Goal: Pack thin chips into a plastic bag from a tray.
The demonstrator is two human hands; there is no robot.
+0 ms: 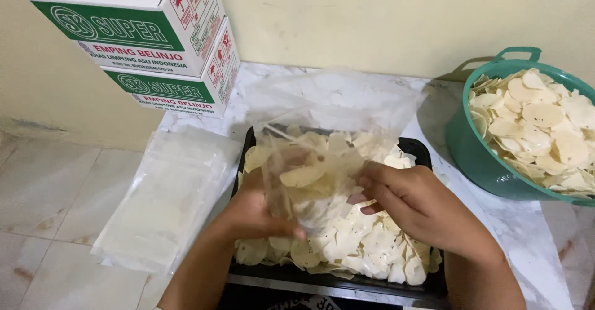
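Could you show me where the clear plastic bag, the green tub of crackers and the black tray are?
clear plastic bag [328,108], head view, on its open upper part.
green tub [474,155], head view, on its outer wall.
black tray [416,146], head view, on its far right corner rim.

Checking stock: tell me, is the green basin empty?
No, the green basin is heaped with pale round chips up to its rim.
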